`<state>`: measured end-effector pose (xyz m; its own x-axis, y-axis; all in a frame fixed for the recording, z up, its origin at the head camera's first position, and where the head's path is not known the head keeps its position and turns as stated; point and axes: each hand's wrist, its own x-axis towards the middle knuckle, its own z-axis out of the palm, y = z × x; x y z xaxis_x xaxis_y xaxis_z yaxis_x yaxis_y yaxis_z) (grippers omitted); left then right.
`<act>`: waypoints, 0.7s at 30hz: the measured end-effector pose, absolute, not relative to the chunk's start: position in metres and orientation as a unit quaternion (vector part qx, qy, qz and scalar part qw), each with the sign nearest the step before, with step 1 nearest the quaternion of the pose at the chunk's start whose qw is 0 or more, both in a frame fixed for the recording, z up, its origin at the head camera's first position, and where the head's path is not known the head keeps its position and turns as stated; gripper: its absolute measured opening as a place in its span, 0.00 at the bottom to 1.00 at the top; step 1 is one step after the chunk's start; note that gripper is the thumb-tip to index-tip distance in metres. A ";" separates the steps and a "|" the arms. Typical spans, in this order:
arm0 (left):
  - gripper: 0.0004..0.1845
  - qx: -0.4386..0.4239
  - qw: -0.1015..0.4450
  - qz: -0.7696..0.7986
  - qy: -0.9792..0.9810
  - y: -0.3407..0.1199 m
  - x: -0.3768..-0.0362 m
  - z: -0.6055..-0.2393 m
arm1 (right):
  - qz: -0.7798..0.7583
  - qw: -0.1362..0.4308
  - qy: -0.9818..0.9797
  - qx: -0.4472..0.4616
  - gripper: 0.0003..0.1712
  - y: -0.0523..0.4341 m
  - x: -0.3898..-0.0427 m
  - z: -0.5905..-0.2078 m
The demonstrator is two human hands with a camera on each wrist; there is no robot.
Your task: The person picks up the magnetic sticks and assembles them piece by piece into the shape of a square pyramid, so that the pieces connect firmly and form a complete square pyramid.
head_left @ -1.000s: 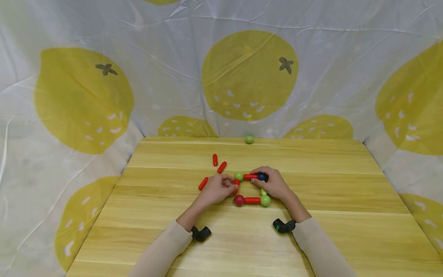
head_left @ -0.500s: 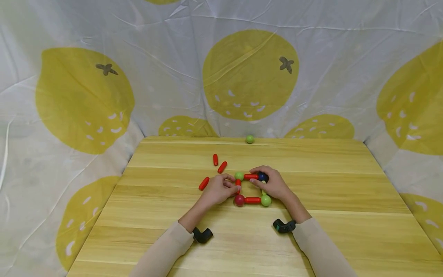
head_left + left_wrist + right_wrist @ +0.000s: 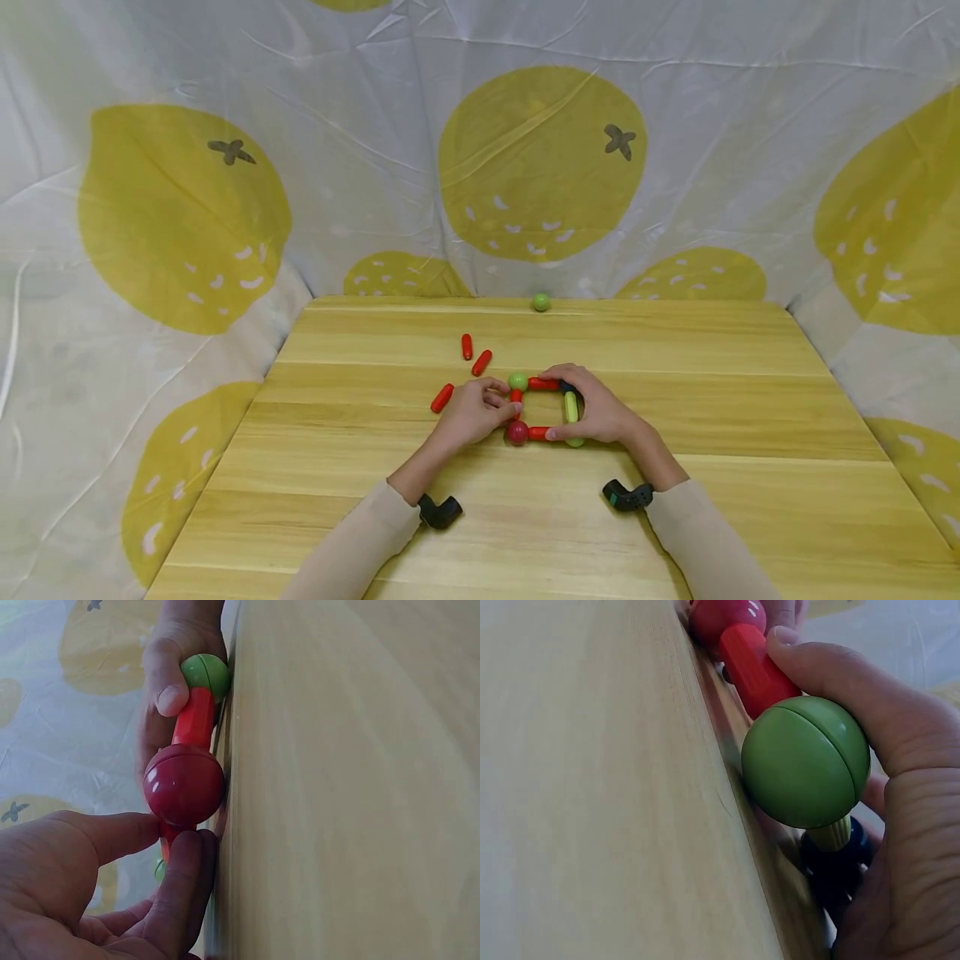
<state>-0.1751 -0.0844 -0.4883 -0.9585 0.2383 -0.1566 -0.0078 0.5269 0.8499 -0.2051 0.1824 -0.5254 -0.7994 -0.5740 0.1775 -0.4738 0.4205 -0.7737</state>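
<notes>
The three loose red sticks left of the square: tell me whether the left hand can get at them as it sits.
Probably yes. The left hand pinches the square's left side, and the nearest red stick lies just beside it on bare table, nothing between.

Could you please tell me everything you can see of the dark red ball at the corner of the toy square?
The dark red ball looks like glossy plastic with a seam round its middle. It sits on the wooden table as the near-left corner of the square, joined to a red rod that runs to a green ball. The left hand has fingertips right beside it.
</notes>
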 end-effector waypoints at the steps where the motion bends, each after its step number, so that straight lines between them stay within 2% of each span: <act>1: 0.21 0.068 0.128 0.481 0.864 -0.084 -0.175 -0.488 | -0.438 0.055 0.843 -0.308 0.50 0.182 -0.205 -0.526; 8: 0.21 0.067 0.123 0.480 0.866 -0.084 -0.174 -0.489 | -0.437 0.048 0.847 -0.300 0.51 0.181 -0.207 -0.528; 16: 0.20 0.061 0.105 0.477 0.870 -0.083 -0.175 -0.492 | -0.443 0.068 0.836 -0.315 0.64 0.196 -0.202 -0.521; 21: 0.18 0.057 0.097 0.483 0.868 -0.084 -0.176 -0.492 | -0.441 0.058 0.836 -0.321 0.64 0.203 -0.199 -0.522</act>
